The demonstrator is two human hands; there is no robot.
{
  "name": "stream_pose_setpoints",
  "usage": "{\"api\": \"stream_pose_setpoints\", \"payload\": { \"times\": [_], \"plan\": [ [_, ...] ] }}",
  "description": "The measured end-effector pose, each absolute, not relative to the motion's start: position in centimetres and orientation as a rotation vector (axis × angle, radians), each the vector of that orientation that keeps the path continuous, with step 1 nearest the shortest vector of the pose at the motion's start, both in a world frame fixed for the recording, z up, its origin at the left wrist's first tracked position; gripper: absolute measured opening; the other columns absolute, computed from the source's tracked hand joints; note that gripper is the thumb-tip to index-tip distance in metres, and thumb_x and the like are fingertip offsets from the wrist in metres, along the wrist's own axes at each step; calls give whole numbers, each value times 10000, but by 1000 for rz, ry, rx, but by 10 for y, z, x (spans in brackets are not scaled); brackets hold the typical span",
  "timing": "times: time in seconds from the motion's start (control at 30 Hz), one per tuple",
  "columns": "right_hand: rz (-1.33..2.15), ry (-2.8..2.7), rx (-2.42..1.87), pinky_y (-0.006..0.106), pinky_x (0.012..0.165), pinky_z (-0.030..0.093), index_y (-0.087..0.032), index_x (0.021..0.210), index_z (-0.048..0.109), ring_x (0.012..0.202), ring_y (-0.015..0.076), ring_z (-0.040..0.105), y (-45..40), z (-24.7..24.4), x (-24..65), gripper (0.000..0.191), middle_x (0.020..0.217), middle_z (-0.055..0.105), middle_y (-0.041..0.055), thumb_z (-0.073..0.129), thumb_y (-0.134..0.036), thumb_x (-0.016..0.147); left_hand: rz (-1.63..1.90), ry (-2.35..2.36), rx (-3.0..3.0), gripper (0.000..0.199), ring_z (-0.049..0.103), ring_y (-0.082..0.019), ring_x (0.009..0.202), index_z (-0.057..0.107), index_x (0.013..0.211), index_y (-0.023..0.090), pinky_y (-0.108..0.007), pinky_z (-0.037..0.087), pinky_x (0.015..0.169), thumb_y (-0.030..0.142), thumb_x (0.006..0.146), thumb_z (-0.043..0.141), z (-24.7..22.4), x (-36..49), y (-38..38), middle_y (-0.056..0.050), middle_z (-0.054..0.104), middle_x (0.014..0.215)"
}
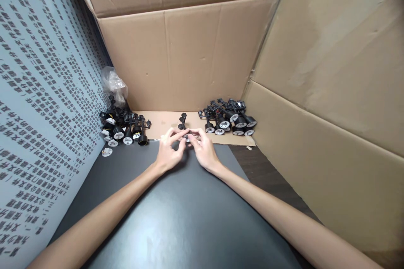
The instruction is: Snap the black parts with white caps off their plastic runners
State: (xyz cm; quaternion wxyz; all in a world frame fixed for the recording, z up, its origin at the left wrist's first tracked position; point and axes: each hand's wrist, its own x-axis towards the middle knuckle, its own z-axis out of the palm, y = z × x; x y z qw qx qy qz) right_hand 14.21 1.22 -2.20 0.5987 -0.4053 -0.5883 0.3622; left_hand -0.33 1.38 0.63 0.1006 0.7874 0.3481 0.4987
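Our left hand and right hand pinched a small black-and-white plastic piece together, above the far edge of a flat black board. Behind it, on a brown cardboard sheet, stood one black plastic piece, between two black-and-white plastic heaps.

Above the black mat, the left forearm and the right forearm are appearing bare, long and slim, and they are narrowing toward the wrists, while the left hand and the right hand are showing slender fingers.
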Motion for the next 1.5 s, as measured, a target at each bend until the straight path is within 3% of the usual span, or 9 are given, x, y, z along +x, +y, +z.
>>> {"api": "stream_pose_setpoints", "payload": {
  "times": [0.47, 0.87, 1.1, 1.5],
  "plan": [
    [758, -1454, -1026, 378, 747, 555, -189, 1018, 552, 830, 213, 641, 12, -23, 143, 256, 944, 639, 95, 501, -421, 921, 1548, 1059, 2340, 268, 632, -134, 803, 740, 1072, 217, -295, 527, 772, 147, 865, 584, 1, -1, 16, -24, 664, 874],
    [761, -1420, -1021, 365, 774, 550, -182, 1064, 572, 901, 218, 645, 12, -23, 142, 313, 1005, 647, 110, 536, -450, 908, 1592, 1064, 2276, 261, 649, -120, 786, 743, 1057, 214, -272, 553, 775, 140, 850, 602, 3, 1, 16, -24, 675, 888],
    [836, -1419, -1014, 338, 754, 547, -181, 1140, 582, 911, 210, 654, 12, -22, 141, 375, 1032, 668, 109, 549, -470, 904, 1561, 1015, 2115, 228, 676, -106, 795, 730, 1067, 200, -238, 601, 730, 206, 886, 592, 2, 0, 17, -52, 663, 1002],
    [833, -1461, -1002, 376, 836, 561, -206, 1241, 562, 1026, 226, 654, 15, -26, 142, 367, 1162, 667, 124, 538, -365, 911, 1571, 1039, 2097, 234, 678, -121, 850, 711, 1098, 214, -257, 625, 739, 216, 912, 570, 0, 1, 18, -51, 661, 1028]
  ]
}}
